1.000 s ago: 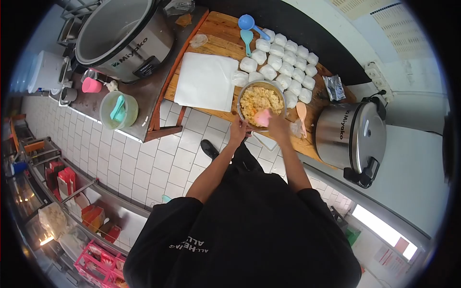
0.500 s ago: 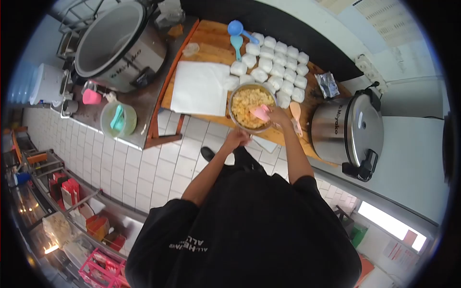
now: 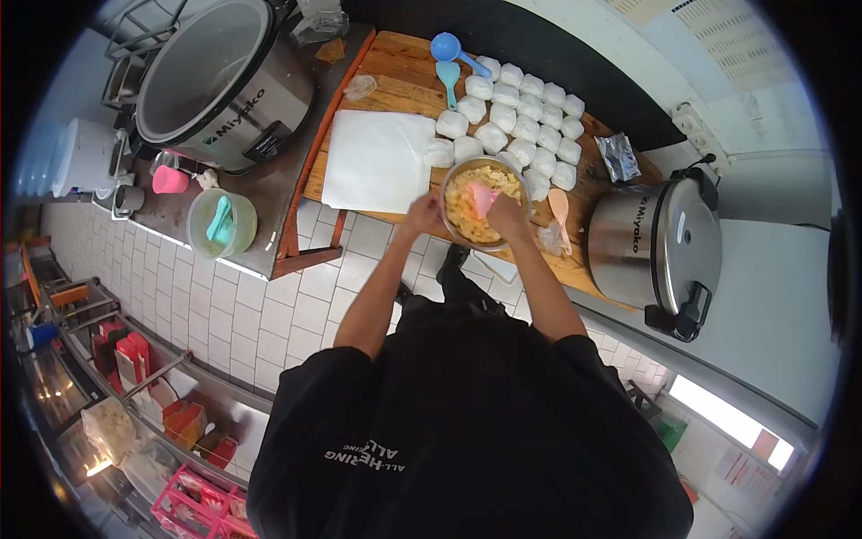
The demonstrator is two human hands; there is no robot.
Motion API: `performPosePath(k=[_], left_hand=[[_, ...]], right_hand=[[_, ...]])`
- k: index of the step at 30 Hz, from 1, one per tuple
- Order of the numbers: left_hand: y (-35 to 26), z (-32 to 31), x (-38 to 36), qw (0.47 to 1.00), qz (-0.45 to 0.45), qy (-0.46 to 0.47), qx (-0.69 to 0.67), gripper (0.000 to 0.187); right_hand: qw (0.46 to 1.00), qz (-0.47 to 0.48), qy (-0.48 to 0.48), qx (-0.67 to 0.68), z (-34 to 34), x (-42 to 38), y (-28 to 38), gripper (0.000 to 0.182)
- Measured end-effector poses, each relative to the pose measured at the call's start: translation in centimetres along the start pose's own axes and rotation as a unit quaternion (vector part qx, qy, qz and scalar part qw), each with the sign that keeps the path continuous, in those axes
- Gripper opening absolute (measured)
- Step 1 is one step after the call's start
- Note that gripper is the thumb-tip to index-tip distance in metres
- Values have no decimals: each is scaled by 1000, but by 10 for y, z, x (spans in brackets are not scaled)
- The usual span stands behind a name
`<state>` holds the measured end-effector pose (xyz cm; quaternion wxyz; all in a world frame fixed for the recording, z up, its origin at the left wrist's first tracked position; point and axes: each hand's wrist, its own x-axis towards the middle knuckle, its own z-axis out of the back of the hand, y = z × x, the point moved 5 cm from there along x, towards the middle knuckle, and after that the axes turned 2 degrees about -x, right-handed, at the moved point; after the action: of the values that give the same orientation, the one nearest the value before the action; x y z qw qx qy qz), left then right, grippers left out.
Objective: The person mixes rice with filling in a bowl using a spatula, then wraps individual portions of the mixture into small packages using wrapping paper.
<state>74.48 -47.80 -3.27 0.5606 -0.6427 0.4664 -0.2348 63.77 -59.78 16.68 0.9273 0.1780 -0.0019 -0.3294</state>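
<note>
A round metal bowl (image 3: 456, 235) of yellowish cooked rice mix (image 3: 461, 196) stands at the near edge of the wooden table. My right hand (image 3: 508, 217) reaches over its right side, closed on a pink rice paddle (image 3: 483, 198) whose blade is in the food. At the left rim, my left hand (image 3: 426, 214) grips the bowl, its fingertips partly hidden. Just behind the bowl lie rows of white wrapped bundles (image 3: 503, 119). A stack of white paper sheets (image 3: 377, 162) is left of the bowl, and a peach-coloured paddle (image 3: 558, 208) rests to its right.
A blue scoop (image 3: 445, 47) and a turquoise scoop (image 3: 448, 74) lie toward the table's back. At right stands a lidded Miyako rice cooker (image 3: 628, 235). An open cooker (image 3: 260, 121) and a tub (image 3: 235, 235) holding a turquoise utensil occupy the left counter.
My left hand has moved up from below the bowl to its left rim. With the pink paddle, my right hand has shifted within the bowl. The view has moved slightly.
</note>
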Motion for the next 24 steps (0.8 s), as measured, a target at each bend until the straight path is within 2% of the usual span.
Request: performPosePath(k=[2, 4, 5, 6, 7, 8, 9, 10, 11, 13, 14, 16, 17, 18, 19, 21, 24], left_hand=[[20, -22, -10, 998, -24, -35, 44, 15], [46, -36, -32, 994, 52, -88, 36, 5], [36, -40, -44, 994, 63, -77, 40, 5], [5, -47, -45, 993, 72, -92, -28, 7], [-11, -55, -50, 985, 81, -114, -101, 8], [-20, -55, -46, 985, 71, -115, -108, 8], [-23, -55, -45, 984, 98, -106, -104, 6], [-21, -56, -51, 982, 132, -96, -99, 4], [-17, -56, -54, 982, 129, -98, -101, 4], [-13, -55, -51, 984, 100, -94, -111, 6], [-16, -55, -51, 984, 97, -99, -114, 6], [-18, -57, -54, 985, 107, -103, -89, 9], [-16, -58, -54, 985, 108, -103, -90, 9], [-14, -57, -52, 986, 105, -104, -81, 9], [-11, -57, -51, 986, 104, -105, -72, 10], [-10, -58, -54, 986, 106, -104, -79, 9], [-11, -58, -50, 985, 96, -105, -103, 8]], right_hand=[[999, 11, 34, -15, -40, 12, -4, 26], [997, 4, 74, -22, -89, 18, -18, 28], [957, 8, 258, -132, -123, 22, -32, 33], [871, 21, 428, -241, -139, 28, -49, 41], [779, 178, 508, -322, -139, 30, -48, 37], [777, 179, 503, -333, -135, 30, -68, 37], [863, -73, 498, 44, -133, 28, -104, 27], [762, -308, 388, 417, -133, 16, -126, 19], [764, -306, 388, 414, -122, 7, -122, 19], [733, -364, 356, 452, -88, -3, -109, 19], [735, -360, 359, 448, -79, -8, -104, 19], [773, -357, 269, 451, -63, -13, -107, 20], [772, -359, 270, 449, -73, -20, -109, 20], [956, -173, 85, 223, -65, -10, -111, 24], [992, 38, -112, -39, -58, -14, -97, 30], [992, -92, -7, -85, -66, -24, -63, 42], [987, -72, -44, -141, -65, -33, -14, 46]])
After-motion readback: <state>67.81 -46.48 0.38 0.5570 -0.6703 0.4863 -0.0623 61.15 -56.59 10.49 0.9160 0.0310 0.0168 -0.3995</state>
